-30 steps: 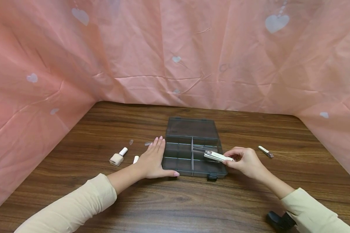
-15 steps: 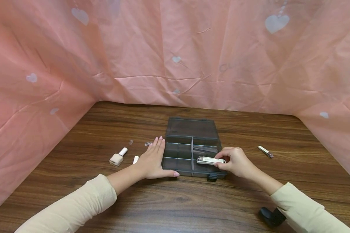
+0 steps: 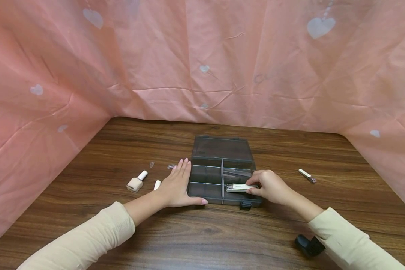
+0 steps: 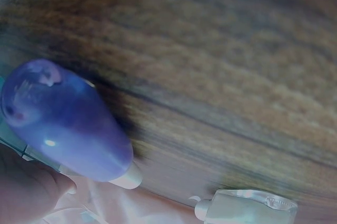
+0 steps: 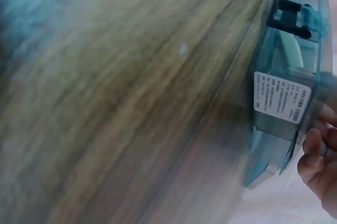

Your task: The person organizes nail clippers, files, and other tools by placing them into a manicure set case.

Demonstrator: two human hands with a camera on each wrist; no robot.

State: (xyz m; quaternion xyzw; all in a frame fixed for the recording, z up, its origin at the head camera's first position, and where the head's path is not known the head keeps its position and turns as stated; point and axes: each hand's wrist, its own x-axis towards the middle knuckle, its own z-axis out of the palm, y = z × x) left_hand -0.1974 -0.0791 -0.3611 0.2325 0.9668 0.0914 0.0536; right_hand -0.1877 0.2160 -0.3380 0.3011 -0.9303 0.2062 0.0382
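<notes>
A dark translucent divider box point(image 3: 206, 174) stands on the table with its lid raised at the back. My left hand point(image 3: 177, 191) lies with straight fingers along the box's left side, thumb at the front edge. Between thumb and fingers my right hand point(image 3: 269, 188) pinches a white nail clipper point(image 3: 237, 188), low in the front right compartment. A flat greyish strip point(image 3: 237, 173) lies in the compartment behind it. In the right wrist view, the fingers point(image 5: 313, 163) are at the wall of the box point(image 5: 271, 124), which bears a white label.
Left of the box stand a beige nail polish bottle point(image 3: 135, 184) and a purple bottle point(image 4: 68, 124), whose white cap point(image 3: 157, 185) shows behind my left wrist. Small clear nail tips point(image 3: 152, 164) lie nearby. A smaller nail clipper point(image 3: 307, 176) lies right. Pink curtain point(image 3: 202, 75) surrounds the table.
My right hand has moved left and down with the nail clipper, from above the box's right side into the front right compartment. The left hand has stayed put.
</notes>
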